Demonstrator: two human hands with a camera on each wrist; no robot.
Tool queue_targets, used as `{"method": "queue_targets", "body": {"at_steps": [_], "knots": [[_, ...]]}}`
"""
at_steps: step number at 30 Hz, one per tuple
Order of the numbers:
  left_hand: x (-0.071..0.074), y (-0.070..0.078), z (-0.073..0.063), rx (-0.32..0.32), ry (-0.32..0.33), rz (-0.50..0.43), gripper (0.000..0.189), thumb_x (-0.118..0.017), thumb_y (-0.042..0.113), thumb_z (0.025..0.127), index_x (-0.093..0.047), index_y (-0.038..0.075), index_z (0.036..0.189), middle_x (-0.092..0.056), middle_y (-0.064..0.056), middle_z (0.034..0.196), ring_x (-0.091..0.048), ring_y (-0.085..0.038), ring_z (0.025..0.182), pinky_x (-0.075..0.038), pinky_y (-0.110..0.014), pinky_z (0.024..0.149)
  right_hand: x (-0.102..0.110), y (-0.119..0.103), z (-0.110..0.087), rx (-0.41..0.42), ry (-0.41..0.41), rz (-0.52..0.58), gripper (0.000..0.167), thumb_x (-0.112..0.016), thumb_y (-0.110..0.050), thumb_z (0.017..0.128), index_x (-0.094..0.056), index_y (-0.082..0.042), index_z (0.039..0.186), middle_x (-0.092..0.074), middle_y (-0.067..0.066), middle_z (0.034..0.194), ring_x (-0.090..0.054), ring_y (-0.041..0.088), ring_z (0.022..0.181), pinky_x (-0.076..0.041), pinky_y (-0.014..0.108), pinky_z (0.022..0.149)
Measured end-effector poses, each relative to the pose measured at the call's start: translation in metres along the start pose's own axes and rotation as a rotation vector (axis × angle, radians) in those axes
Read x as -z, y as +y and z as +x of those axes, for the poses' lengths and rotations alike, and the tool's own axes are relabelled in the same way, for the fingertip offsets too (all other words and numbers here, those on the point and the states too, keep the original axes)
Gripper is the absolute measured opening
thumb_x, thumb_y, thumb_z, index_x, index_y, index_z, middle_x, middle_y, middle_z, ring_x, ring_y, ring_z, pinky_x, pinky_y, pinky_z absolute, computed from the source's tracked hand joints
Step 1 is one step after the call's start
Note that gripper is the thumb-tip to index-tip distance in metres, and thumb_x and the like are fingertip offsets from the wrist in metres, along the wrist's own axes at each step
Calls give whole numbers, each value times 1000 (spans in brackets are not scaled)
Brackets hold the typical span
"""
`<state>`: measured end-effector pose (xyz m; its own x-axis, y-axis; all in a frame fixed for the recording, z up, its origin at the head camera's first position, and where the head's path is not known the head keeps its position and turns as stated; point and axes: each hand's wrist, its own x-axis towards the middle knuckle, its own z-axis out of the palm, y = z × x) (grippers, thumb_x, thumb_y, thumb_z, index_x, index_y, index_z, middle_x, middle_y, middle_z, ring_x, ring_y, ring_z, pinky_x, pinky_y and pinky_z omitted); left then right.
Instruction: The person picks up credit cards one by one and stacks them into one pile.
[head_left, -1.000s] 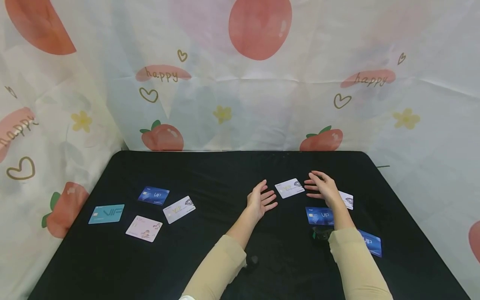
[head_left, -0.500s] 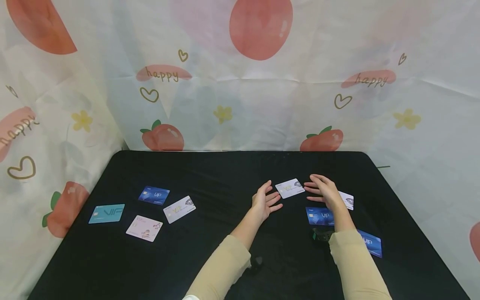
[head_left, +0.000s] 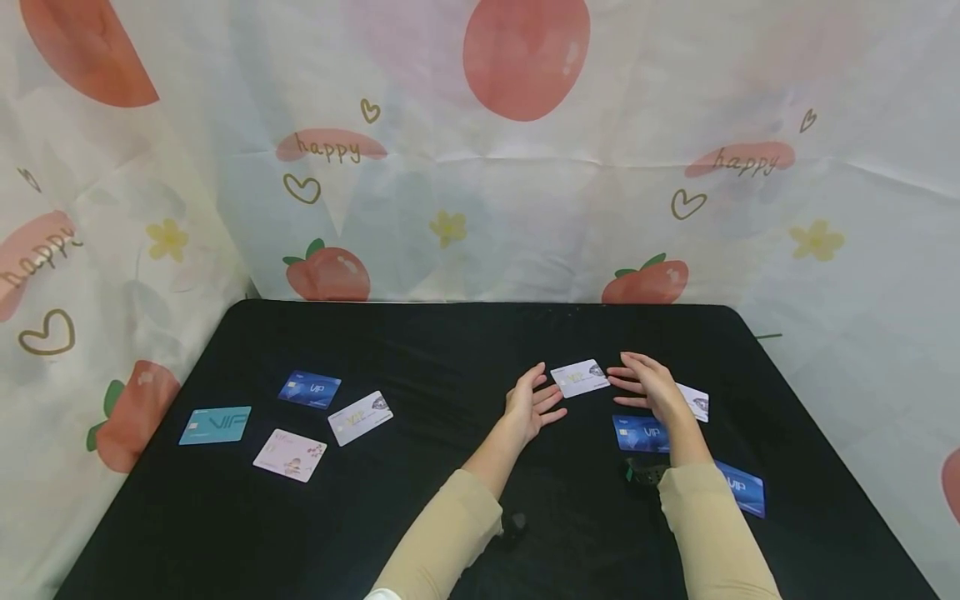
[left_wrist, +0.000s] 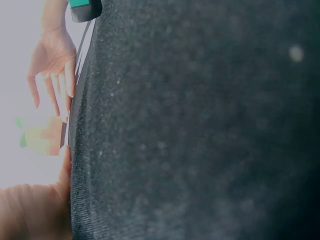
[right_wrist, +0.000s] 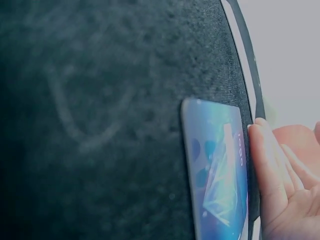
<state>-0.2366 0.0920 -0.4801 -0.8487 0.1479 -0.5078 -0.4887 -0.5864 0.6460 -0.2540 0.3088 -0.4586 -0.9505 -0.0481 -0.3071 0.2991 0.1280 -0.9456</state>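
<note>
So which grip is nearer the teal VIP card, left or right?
Left. The left grip is well off to the right of the teal VIP card; the right grip is farther right, past the white card between both.

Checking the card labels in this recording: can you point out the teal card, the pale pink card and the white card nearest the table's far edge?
Teal card (head_left: 215, 426), head view: middle of its face.
Pale pink card (head_left: 290, 455), head view: middle of its face.
White card (head_left: 580, 378), head view: middle of its face.
</note>
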Motion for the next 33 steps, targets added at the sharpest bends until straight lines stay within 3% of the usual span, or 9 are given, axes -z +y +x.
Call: {"method": "queue_targets", "body": {"at_steps": [8,19,27,33], "knots": [[1,-1,0,-3,3,7,60,-61,35,82,-47,-4,125,-59,-24,114,-58,-33,106,-50,-52,83,-3,-3,-1,-23,-20,-18,69,-45,-40,95,-16,-1,145,-56,13,124,-63,4,90,-55,32,76],[-1,0,-3,-22,21,9,58,-61,32,83,-48,-8,123,-59,-24,114,-58,-33,105,-50,-52,82,-2,-7,2,-72,-36,1,68,-47,-37,94,-18,-1,144,-61,6,117,-62,5,92,-55,27,77],[-2,3,-4,-38,31,36,53,-60,30,85,-49,-7,121,-61,-22,111,-60,-32,103,-51,-51,82,-2,-6,1,-73,-63,35,55,-45,-21,97,-24,2,142,-66,-10,96,-62,0,86,-54,22,74],[-2,6,-2,-49,38,75,53,-62,32,83,-52,-7,117,-61,-19,108,-60,-30,102,-50,-49,84,-5,-5,1,-64,-70,31,53,-49,-12,95,-28,2,141,-65,-13,92,-62,1,86,-53,20,73]]}}
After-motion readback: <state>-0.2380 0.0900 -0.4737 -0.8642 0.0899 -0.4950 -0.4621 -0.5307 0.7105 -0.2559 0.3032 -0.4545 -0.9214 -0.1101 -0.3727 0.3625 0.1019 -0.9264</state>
